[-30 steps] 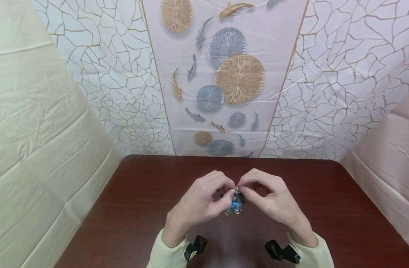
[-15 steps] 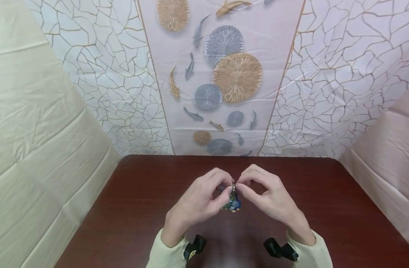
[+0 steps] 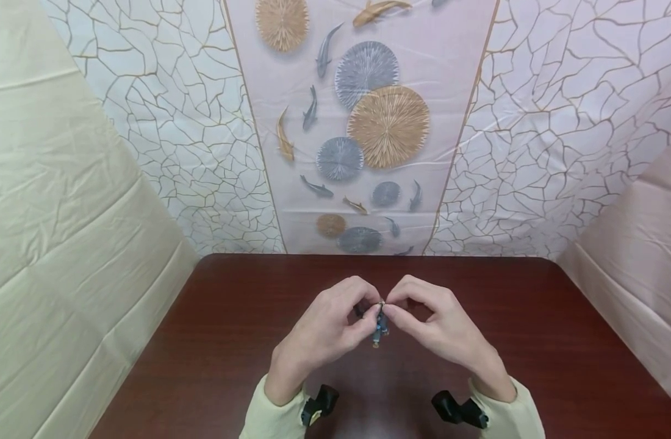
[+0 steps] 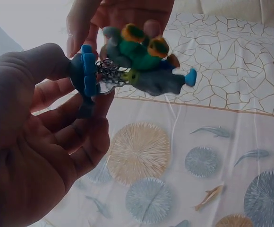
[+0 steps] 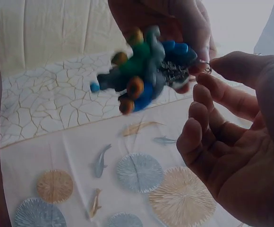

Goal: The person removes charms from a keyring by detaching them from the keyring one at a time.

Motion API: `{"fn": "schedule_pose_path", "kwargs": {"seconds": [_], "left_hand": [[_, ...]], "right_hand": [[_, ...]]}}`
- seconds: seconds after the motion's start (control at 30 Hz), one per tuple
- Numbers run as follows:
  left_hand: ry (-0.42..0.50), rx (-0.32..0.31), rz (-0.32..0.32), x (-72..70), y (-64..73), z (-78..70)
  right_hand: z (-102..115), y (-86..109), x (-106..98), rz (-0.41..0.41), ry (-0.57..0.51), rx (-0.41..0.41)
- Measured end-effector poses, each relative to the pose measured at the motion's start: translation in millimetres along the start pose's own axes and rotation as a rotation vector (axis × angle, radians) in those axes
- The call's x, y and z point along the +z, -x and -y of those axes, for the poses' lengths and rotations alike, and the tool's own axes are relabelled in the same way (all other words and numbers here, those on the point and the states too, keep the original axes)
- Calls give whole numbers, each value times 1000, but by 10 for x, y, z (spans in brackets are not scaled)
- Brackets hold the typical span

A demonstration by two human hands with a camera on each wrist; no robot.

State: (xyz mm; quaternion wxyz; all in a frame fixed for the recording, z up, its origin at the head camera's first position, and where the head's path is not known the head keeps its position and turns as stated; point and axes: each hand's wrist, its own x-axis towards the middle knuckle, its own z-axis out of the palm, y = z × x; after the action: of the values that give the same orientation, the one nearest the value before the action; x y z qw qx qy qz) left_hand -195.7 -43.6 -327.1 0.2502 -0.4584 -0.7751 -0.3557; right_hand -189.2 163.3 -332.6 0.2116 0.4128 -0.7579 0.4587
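Both hands meet at a bunch of keychains (image 3: 377, 332) held above the table. My left hand (image 3: 332, 320) pinches it near the top; in the left wrist view the thumb presses a dark piece with a bright blue edge (image 4: 88, 71). Small metal chains (image 4: 109, 72) lead from there to several little figures (image 4: 146, 56) in green, grey, blue and orange. The right hand (image 3: 442, 314) pinches a small metal ring (image 5: 207, 67) between thumb and index finger, its other fingers loosely curled. Part of the ring is hidden by the fingertips.
The dark red-brown table (image 3: 231, 323) extends under both hands. A patterned cloth (image 3: 368, 201) hangs behind it, with cream cloth (image 3: 83, 244) on the left and a pinkish one (image 3: 637, 268) on the right. Black cameras (image 3: 327, 399) sit on the wrists.
Both hands have shifted slightly left, with the right fingertips staying close to the left ones. The hanging figures have swung and turned below the ring.
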Motion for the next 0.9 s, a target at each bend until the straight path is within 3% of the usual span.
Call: {"fn": "schedule_pose_path", "kwargs": {"seconds": [0.17,0.47,0.67,0.9], "left_hand": [[-62,55,-46,18,-16,-2],[-38,31,-87,22,-31,-25],[29,38,-96,20,-40,2],[-66,99,-123,46,-49,-6]], "right_hand": [[45,3,0,4,0,21],[54,-30,10,-70,-28,-145],[35,-26,18,-35,-51,-92],[34,7,21,-17,-14,10]]}}
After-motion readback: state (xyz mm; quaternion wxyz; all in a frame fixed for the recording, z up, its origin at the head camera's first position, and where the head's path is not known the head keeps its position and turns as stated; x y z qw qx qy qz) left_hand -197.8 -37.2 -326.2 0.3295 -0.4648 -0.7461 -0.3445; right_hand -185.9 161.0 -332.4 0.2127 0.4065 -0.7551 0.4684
